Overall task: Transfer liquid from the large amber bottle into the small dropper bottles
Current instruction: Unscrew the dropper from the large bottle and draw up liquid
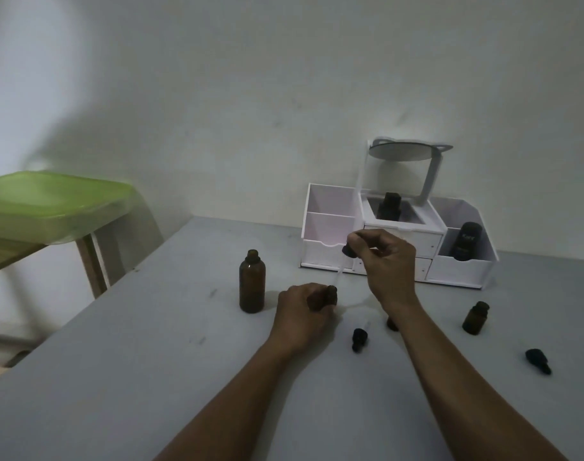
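Table [151, 361], left to right: amber bottle [252, 282], uncapped, upright. Left hand [300, 314] grips small bottle [330, 294]. Right hand [388, 264] pinches dropper [349, 251], tip at that bottle's mouth. Loose dropper [359, 339]; second bottle [476, 318]; far dropper [538, 361].

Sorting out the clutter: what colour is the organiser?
White; the organiser shows best in the head view.

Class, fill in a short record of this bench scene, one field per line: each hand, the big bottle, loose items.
left hand: grips small amber glass dropper bottle, mouth up, low by grey table
right hand: pinches black-bulbed glass dropper, tip at that bottle's mouth
large amber glass bottle: uncapped, upright, left of both hands
second small amber bottle: uncapped, far right
black dropper caps: two, lying on table
white plastic organiser: behind hands, holds dark bottles
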The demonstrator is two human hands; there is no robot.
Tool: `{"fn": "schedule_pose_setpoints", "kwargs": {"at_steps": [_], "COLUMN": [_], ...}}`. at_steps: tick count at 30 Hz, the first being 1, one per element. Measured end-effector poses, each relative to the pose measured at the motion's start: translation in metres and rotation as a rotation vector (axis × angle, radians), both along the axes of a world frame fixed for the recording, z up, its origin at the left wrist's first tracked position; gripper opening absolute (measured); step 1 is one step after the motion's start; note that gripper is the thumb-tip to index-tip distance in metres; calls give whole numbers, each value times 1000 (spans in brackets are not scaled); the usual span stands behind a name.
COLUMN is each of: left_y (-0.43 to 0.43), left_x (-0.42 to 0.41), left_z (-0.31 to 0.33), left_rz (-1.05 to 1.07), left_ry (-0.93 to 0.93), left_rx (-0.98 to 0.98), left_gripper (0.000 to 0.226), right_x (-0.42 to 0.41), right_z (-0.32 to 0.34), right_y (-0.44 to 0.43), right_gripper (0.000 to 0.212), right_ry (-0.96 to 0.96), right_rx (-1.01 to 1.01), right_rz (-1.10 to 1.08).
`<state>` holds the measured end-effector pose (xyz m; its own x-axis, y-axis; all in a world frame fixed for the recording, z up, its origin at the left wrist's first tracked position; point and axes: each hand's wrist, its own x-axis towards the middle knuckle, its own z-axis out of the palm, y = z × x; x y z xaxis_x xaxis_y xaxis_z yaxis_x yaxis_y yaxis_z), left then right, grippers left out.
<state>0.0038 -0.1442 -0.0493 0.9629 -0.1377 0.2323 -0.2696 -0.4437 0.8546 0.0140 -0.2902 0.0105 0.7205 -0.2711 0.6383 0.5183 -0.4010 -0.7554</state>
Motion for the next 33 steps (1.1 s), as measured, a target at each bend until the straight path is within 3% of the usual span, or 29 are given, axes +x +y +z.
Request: {"fn": "schedule_pose_setpoints", "kwargs": {"at_steps": [6, 12, 18, 23, 27, 29, 33], "left_y": [2, 2, 16, 75, 129, 147, 153], "left_x": [3, 4, -8, -44, -65, -62, -34], "left_z": [-3, -8, -5, 9, 12, 11, 11], "left_rz": [-7, -9, -37, -31, 154, 244, 262], "left_ry": [-9, 10, 32, -2, -31, -62, -74], "left_rx": [-12, -45, 32, 217, 382, 403, 398], "left_gripper": [26, 28, 62, 47, 41, 49, 85], "right_x": [-1, -7, -11, -21, -26, -24, -15], "right_z": [-1, 0, 5, 19, 30, 36, 54], "right_y": [3, 7, 8, 16, 28, 38, 62], "right_gripper": [9, 9, 7, 13, 16, 13, 11], "right_ry": [-15, -8, -62, -178, -239, -252, -274], "right_rx": [-64, 9, 41, 8, 25, 54, 125], "right_rz": [-8, 20, -10, -39, 2, 50, 123]}}
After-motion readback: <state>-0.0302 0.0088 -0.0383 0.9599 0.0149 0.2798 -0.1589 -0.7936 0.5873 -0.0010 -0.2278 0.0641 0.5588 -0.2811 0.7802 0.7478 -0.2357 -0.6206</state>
